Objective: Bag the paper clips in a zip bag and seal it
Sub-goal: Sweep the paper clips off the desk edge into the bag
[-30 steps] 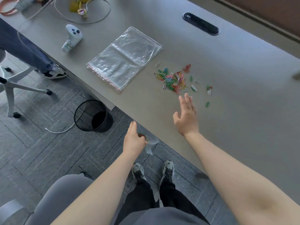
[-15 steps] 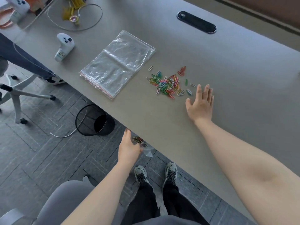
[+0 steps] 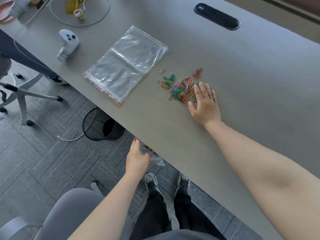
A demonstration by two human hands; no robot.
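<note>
Grey worktop (image 3: 242, 70), clips piled mid-surface, sweeping toward the near edge.
My right hand (image 3: 205, 103) lies flat, fingers straight, against the paper clips (image 3: 178, 89); my left hand (image 3: 137, 158) grips a small zip bag (image 3: 155, 157) under the edge. Best to rake low and slow, bag mouth tight to the lip, catching strays.

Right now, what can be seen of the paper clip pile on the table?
The paper clips are a loose heap of small wire clips in mixed colours: green, red, yellow, blue, pink and silvery. They lie flat on the grey table, right of the stack of clear bags. A few lie apart from the heap. The right hand lies flat against the pile's right edge.
</note>
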